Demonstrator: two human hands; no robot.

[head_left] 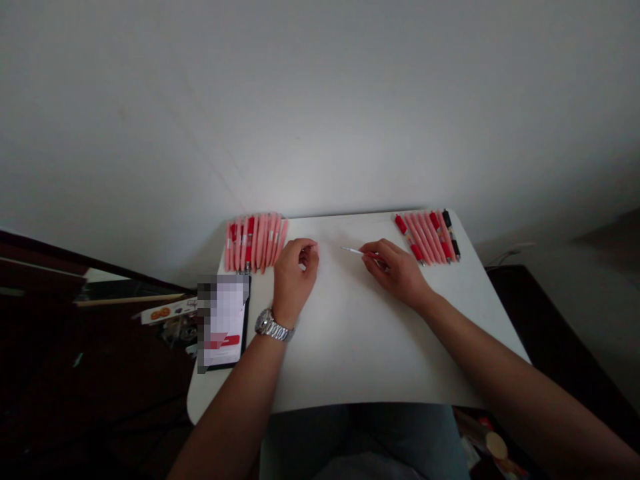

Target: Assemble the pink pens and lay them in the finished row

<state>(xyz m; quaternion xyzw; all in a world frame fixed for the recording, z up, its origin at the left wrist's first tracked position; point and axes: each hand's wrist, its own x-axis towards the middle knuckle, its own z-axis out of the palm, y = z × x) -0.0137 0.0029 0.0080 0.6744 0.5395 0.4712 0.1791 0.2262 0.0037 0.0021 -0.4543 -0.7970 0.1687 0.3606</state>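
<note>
My right hand [393, 268] is closed in a pinch around a thin white pen refill [354, 251]. Its narrow grey tip points left, toward my other hand. My left hand [299, 272] is curled, with thumb and index finger pressed together; what they hold, if anything, is too small to make out. Left of that hand lies a row of pens [256, 243], mostly pink with a few red parts. Beyond my right hand is another row of pens [430, 237], pink and red, with a black one at its right end.
Both hands are over a white table [350, 360] against a pale wall [320, 107]. A phone [227, 323] with a lit, partly blurred screen lies at the table's left edge. Dark clutter [173, 323] stands beside the table on the left.
</note>
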